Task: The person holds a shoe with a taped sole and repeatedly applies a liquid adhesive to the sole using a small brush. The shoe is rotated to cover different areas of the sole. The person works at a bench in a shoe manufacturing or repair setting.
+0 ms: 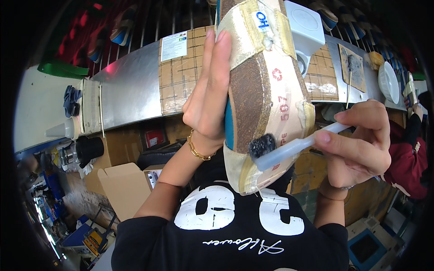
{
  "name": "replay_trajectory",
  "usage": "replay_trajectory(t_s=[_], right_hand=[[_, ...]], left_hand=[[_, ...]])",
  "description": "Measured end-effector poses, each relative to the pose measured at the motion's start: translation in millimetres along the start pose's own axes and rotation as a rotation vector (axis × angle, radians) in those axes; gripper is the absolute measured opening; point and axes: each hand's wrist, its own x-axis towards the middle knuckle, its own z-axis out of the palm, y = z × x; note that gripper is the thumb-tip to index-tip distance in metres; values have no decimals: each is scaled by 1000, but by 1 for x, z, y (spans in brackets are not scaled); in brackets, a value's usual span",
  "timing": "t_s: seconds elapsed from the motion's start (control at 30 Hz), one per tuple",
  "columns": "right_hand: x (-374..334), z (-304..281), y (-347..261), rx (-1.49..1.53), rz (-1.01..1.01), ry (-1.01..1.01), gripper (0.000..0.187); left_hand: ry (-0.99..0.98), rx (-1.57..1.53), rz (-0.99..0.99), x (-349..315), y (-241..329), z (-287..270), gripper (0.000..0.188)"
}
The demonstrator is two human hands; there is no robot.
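Observation:
A shoe on its last (pixel 246 95) is held up with its underside toward me, showing a brown rough margin, a pale insole board with red print and cream fabric edges folded over. My left hand (pixel 212 90) grips it along its left side, fingers pointing up; part of that hand is hidden behind the shoe. In my right hand (pixel 361 140) is a brush (pixel 289 151) with a translucent white handle, pinched between thumb and fingers. Its black bristles (pixel 262 146) are over the brown margin near the shoe's lower end and appear to touch it.
Behind the shoe runs a metal bench (pixel 131 92) covered partly by cardboard (pixel 185 81). A white container (pixel 305 27), another brush (pixel 349 74) and a white bowl (pixel 389 82) stand there. Shoes hang on a far rack (pixel 124 29). A co-worker's maroon sleeve (pixel 409 162) shows at right.

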Motion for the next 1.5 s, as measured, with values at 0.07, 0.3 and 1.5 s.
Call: replay_trajectory(t_s=[0.07, 0.3, 1.5], right_hand=[[3, 1, 3, 38, -43, -36, 25], [36, 14, 23, 198, 112, 136, 26], [4, 29, 1, 96, 125, 68, 35]], left_hand=[[26, 53, 65, 3, -5, -1, 74], [37, -66, -21, 4, 1, 7, 76], [-9, -72, -78, 12, -18, 4, 72]])
